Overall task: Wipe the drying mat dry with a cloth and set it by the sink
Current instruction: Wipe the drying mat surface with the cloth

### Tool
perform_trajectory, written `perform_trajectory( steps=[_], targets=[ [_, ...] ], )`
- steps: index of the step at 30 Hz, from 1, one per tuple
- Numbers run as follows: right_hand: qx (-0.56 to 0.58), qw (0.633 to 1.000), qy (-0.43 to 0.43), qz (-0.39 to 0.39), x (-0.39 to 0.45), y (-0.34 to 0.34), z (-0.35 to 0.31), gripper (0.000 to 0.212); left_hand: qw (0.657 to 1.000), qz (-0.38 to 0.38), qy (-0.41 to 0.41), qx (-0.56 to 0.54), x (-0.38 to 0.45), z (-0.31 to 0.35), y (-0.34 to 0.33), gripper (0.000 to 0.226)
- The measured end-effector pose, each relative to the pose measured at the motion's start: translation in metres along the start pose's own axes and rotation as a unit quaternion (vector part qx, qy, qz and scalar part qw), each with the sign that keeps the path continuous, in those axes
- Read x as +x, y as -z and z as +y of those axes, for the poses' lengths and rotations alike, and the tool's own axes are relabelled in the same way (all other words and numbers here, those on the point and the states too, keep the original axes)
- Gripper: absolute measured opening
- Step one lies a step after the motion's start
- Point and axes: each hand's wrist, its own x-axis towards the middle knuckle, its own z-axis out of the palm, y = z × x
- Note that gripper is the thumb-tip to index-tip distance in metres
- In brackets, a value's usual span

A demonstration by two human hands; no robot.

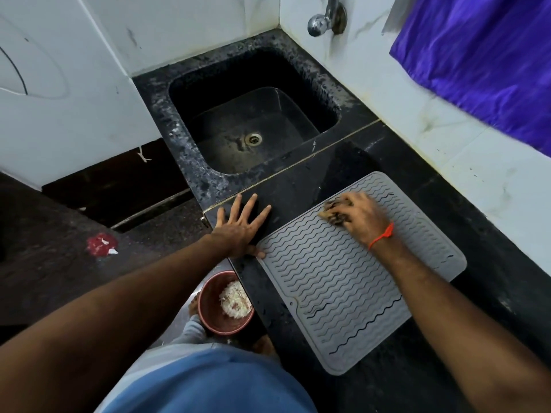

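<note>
A grey ribbed drying mat [337, 281] lies flat on the black counter [492, 263], just right of the sink [250, 114]. My right hand [360, 217] presses a small crumpled brownish cloth [332, 213] onto the mat's far part; most of the cloth is hidden under the fingers. My left hand [241, 226] rests flat on the counter with fingers spread, its thumb touching the mat's left corner.
The black sink has a metal drain [253, 139] and a tap [326, 17] on the tiled wall above. A purple cloth [483, 55] hangs at the upper right. Below the counter edge stands a red bucket [225, 302] with white scraps. A red scrap [101, 244] lies on the floor.
</note>
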Motion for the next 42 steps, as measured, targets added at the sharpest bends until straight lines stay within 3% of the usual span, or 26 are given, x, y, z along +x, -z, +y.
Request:
perform_trajectory(
  steps=[5, 10, 12, 15, 18, 21, 25, 30, 36, 39, 42],
  targets=[
    [-0.023, 0.984, -0.176, 0.018, 0.016, 0.02, 0.065, 0.034, 1.0, 0.004, 0.005, -0.003, -0.004, 0.0, -0.003, 0.118],
    [-0.002, 0.946, -0.323, 0.032, 0.033, 0.038, 0.064, 0.032, 1.0, 0.004, 0.013, 0.007, -0.004, 0.002, -0.001, 0.118],
    [0.01, 0.959, -0.279, 0.044, 0.033, 0.037, 0.042, 0.034, 1.0, 0.002, 0.013, 0.007, -0.003, 0.003, 0.0, 0.119],
    [0.063, 0.991, -0.104, 0.052, 0.017, 0.028, -0.021, 0.033, 1.0, -0.001, 0.014, 0.005, -0.002, 0.0, 0.003, 0.123],
    [0.073, 0.996, 0.047, 0.007, -0.017, 0.013, -0.104, 0.032, 1.0, 0.001, 0.013, 0.015, 0.002, -0.001, 0.003, 0.125],
    [0.026, 0.995, 0.087, -0.034, -0.045, -0.012, -0.146, 0.028, 0.999, 0.001, 0.014, 0.033, 0.003, 0.0, 0.003, 0.12],
    [0.013, 0.995, 0.099, -0.014, -0.057, -0.026, -0.118, 0.024, 1.0, -0.009, 0.008, 0.028, 0.0, 0.001, 0.005, 0.12],
    [-0.001, 0.998, 0.038, 0.044, -0.039, -0.006, -0.033, 0.022, 1.0, -0.01, 0.005, 0.019, -0.003, 0.002, 0.003, 0.118],
    [-0.005, 0.979, -0.196, 0.055, -0.019, 0.016, 0.079, 0.038, 1.0, -0.001, 0.012, 0.002, -0.008, 0.004, -0.001, 0.112],
    [0.005, 0.961, -0.271, 0.046, -0.005, 0.018, 0.09, 0.037, 1.0, 0.007, 0.017, 0.001, -0.011, 0.003, -0.003, 0.111],
    [0.028, 0.968, -0.24, 0.074, -0.001, 0.021, 0.05, 0.039, 1.0, 0.012, 0.018, 0.0, -0.009, 0.001, -0.001, 0.112]
  ],
)
